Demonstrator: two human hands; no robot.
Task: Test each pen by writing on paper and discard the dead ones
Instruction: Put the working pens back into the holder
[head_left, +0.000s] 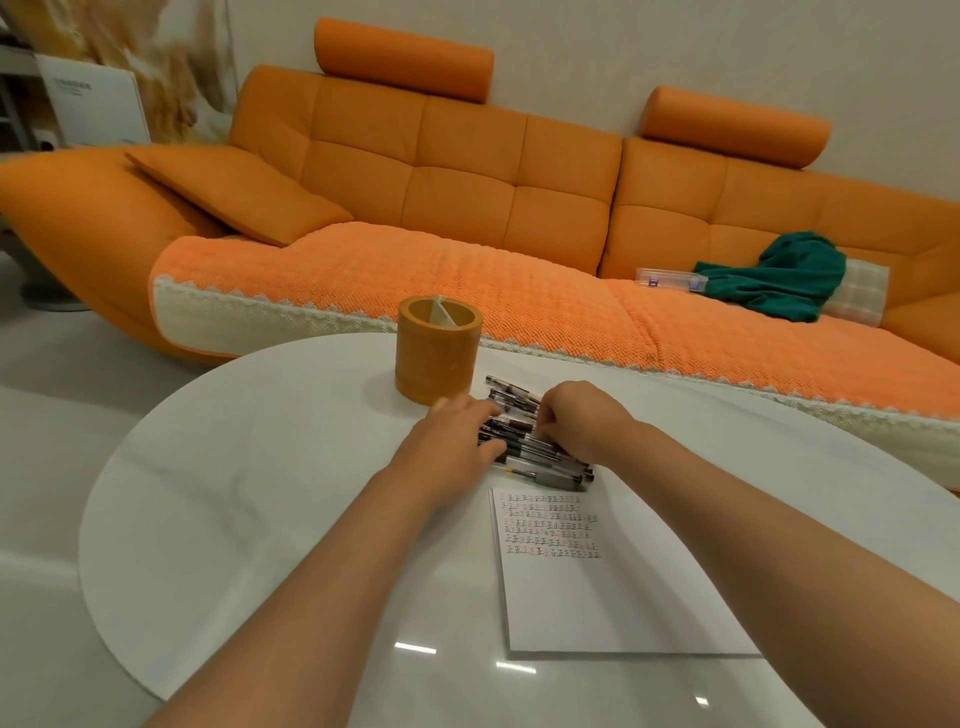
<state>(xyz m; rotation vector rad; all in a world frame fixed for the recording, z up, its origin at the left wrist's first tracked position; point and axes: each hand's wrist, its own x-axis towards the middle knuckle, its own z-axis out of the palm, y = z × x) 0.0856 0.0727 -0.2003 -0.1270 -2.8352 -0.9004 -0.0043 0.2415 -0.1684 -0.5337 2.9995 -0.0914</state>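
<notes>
Nothing could be read with certainty; the paper, on the near side of the orange pen holder, bore several rows of small handwritten marks in dark and reddish ink, too small to make out; the white box, far left of and behind the pen holder, carried faint grey print, illegible; the clear case, behind and right of the pen holder, bore small dark labels, unreadable; the pens just beside the pen holder showed only blurred bands.
</notes>
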